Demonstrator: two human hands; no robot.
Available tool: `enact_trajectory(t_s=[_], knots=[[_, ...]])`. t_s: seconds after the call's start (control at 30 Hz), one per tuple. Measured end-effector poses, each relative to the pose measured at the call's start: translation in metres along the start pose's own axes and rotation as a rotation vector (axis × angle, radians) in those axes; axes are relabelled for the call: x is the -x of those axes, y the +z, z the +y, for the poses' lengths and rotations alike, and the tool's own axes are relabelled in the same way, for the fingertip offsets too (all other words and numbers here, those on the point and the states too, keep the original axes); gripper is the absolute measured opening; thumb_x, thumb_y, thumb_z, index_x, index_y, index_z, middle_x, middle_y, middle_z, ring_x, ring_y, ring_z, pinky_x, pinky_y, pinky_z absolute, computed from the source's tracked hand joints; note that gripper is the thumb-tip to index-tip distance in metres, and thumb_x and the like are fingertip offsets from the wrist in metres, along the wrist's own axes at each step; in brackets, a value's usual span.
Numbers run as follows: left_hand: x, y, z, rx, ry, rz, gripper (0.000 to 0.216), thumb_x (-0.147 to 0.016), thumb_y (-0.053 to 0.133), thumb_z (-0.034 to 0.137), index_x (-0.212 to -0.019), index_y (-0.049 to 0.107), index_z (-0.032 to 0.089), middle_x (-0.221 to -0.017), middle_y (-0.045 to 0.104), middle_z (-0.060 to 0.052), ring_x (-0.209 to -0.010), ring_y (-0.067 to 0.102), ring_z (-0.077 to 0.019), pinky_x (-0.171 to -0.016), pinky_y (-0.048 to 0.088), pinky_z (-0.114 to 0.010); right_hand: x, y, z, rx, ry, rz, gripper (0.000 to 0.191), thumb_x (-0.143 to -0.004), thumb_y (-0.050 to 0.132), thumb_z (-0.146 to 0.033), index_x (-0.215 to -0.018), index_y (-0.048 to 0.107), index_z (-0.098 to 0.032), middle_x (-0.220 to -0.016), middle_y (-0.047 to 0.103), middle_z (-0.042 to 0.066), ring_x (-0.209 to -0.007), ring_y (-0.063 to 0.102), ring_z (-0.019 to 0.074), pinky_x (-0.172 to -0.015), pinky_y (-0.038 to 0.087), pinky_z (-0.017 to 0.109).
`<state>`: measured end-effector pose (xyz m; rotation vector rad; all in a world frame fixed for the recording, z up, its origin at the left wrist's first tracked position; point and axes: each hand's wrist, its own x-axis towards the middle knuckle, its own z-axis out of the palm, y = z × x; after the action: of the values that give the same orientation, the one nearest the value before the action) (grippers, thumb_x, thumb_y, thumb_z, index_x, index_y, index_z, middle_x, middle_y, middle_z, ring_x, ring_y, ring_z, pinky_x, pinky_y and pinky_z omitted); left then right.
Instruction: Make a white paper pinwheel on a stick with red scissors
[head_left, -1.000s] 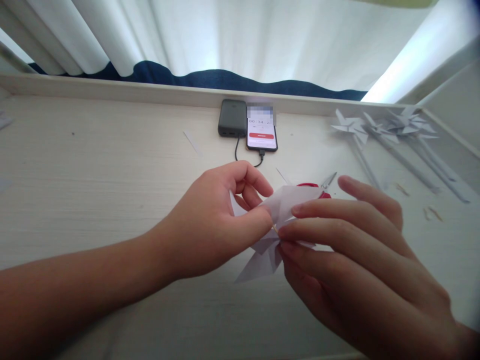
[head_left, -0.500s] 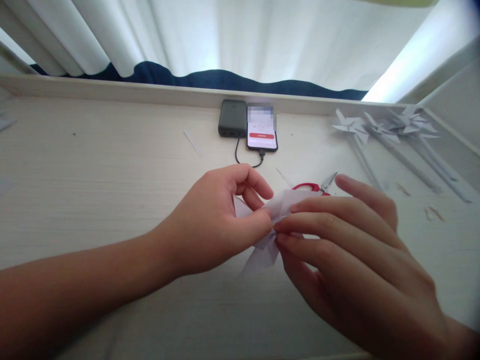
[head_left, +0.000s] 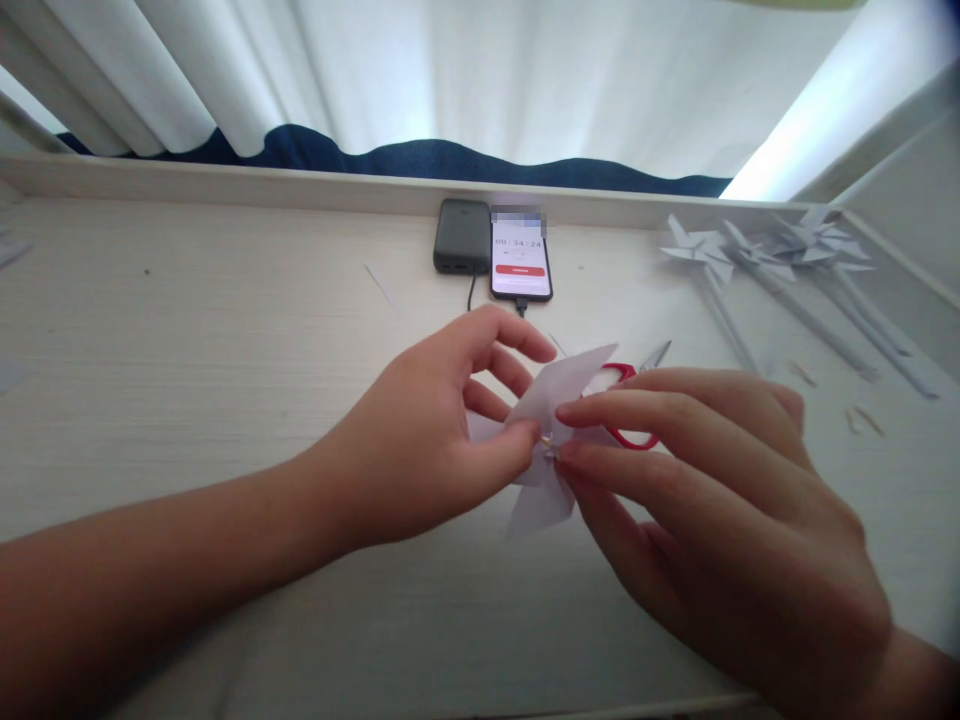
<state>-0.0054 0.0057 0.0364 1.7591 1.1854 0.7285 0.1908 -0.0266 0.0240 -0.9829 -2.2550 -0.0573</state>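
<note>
While hands (head_left: 427, 430) pinch paper (head_left: 541, 508), one blade (head_left: 566, 385) has risen.

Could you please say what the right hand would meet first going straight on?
The right hand would first meet the folded white paper at its fingertips, then probably the left thumb; depth is unclear.

The phone (head_left: 520, 255) has a power bank (head_left: 461, 236) at left, pinwheels (head_left: 700, 250) at right, scissors (head_left: 655, 357) and a handheld pinwheel (head_left: 562, 388) in front.
</note>
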Motion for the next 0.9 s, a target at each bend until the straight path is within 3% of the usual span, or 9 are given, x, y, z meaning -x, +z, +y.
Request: enact_trajectory(t_s=[0.1,0.2,0.33,0.53,0.67,0.9], knots=[[0.001,0.000,-0.002,-0.149,0.133,-0.053,0.043,-0.076,0.060,0.015,-0.117,0.053,0.029,-0.112,0.063,-0.003,-0.075,0.065,-0.0145,-0.061,0.056,-0.025,0.002,0.002,0.007,-0.029,-0.088,-0.095,0.010,-0.082,0.066,-0.014,-0.091,0.067,-0.020,-0.110,0.068,0.006,-0.102,0.059,0.0272,-0.086,0.045,0.047],[-0.001,-0.002,-0.006,-0.327,0.210,-0.098,0.037,-0.076,0.060,0.015,-0.111,0.055,0.026,-0.119,0.059,-0.004,-0.085,0.064,-0.0164,-0.070,0.054,-0.028,0.001,0.008,0.016,-0.122,-0.200,-0.203,0.009,-0.085,0.062,-0.012,-0.091,0.065,-0.018,-0.108,0.067,0.007,-0.100,0.058,0.0250,-0.086,0.046,0.044],[-0.005,-0.007,-0.013,-0.419,0.239,-0.175,0.026,-0.081,0.058,0.019,-0.106,0.055,0.024,-0.122,0.056,-0.005,-0.084,0.064,-0.0148,-0.071,0.051,-0.026,-0.002,0.016,0.026,-0.246,-0.227,-0.274,0.011,-0.083,0.061,-0.006,-0.088,0.065,-0.015,-0.100,0.066,0.008,-0.095,0.059,0.0206,-0.082,0.049,0.036],[-0.009,-0.012,-0.025,-0.536,0.308,-0.306,0.021,-0.085,0.055,0.021,-0.103,0.064,0.025,-0.126,0.054,-0.004,-0.089,0.061,-0.0151,-0.080,0.048,-0.029,-0.001,0.021,0.032,-0.248,-0.203,-0.262,0.011,-0.083,0.060,-0.008,-0.085,0.066,-0.016,-0.098,0.063,0.009,-0.088,0.059,0.0174,-0.073,0.050,0.030],[-0.010,-0.011,-0.032,-0.586,0.321,-0.316,0.024,-0.084,0.056,0.024,-0.106,0.067,0.025,-0.124,0.056,-0.005,-0.091,0.060,-0.0166,-0.083,0.047,-0.030,-0.001,0.023,0.034,-0.208,-0.224,-0.256,0.011,-0.083,0.062,-0.010,-0.084,0.067,-0.019,-0.084,0.060,0.005,-0.078,0.055,0.0173,-0.068,0.047,0.032],[-0.011,-0.006,-0.036,-0.594,0.327,-0.288,0.018,-0.083,0.058,0.028,-0.092,0.072,0.022,-0.111,0.062,-0.005,-0.094,0.058,-0.0196,-0.089,0.045,-0.033,-0.001,0.022,0.037,-0.181,-0.248,-0.299,0.012,-0.084,0.059,-0.011,-0.085,0.067,-0.020,-0.085,0.061,0.005,-0.075,0.054,0.0168,-0.066,0.045,0.032]])
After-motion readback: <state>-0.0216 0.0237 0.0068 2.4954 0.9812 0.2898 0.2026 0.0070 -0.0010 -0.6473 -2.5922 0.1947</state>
